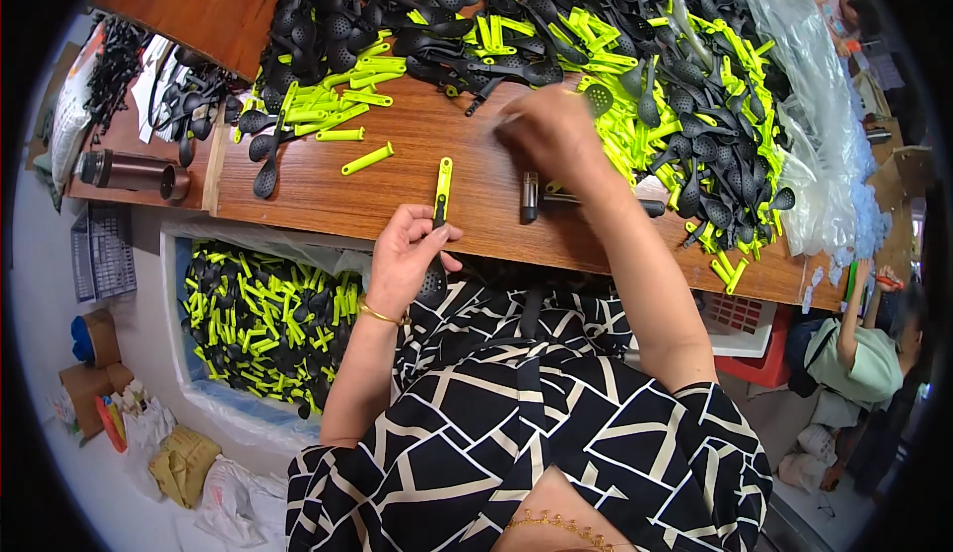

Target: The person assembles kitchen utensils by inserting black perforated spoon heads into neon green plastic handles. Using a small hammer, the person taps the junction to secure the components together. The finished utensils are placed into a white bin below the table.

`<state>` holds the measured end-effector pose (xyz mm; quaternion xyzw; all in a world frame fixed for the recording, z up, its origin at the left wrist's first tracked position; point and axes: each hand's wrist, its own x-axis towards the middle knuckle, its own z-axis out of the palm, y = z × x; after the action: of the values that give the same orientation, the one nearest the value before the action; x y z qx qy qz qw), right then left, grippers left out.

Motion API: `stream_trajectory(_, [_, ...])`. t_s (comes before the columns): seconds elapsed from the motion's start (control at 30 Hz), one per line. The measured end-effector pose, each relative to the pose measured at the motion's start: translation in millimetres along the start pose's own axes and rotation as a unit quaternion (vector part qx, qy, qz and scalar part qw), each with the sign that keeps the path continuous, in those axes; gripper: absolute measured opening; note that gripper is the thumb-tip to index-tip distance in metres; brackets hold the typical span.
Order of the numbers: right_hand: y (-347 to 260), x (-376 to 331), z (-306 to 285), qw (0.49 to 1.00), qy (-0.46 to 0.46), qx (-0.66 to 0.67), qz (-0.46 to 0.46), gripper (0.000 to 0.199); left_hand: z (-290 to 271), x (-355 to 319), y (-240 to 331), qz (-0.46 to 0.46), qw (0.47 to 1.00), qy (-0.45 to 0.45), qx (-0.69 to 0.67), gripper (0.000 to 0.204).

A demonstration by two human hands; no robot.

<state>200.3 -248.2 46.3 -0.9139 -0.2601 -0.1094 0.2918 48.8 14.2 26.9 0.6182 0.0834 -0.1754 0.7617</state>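
At the worktop point(298, 190): one left hand point(402, 254), one right hand point(551, 133) and one slotted spoon point(442, 190) over its near side; one small dark cylinder point(529, 200) on it; black spoons point(730, 190) and green handles point(323, 105) heaped on it, too many to count. Below it: one bin point(171, 299).

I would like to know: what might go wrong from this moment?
The perforated spoon in the left grip extends partly past the table edge; if it slips, it may fall. Two green handles lie near that edge and could be knocked off. The small dark cylinder appears close to the right forearm, so the arm might bump it.
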Motion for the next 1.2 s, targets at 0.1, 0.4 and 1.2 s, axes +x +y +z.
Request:
stream_trajectory(0.1, [29.1,1.5,-22.7,0.969,0.082,-0.230,0.045,0.015,3.3,3.7,4.3,-0.021,1.000,0.002,-0.016,0.030])
stream_trajectory(0.4, [34.1,15.1,-42.8,0.975,-0.127,-0.131,0.128,0.023,19.6,12.0,24.0,-0.023,0.999,-0.039,-0.004,0.031])
stream_trajectory(1.2, [-36.9,-18.2,-2.4,0.834,-0.079,0.512,0.189,0.040,45.5,37.0,24.4,-0.011,0.997,-0.052,-0.060,0.036])
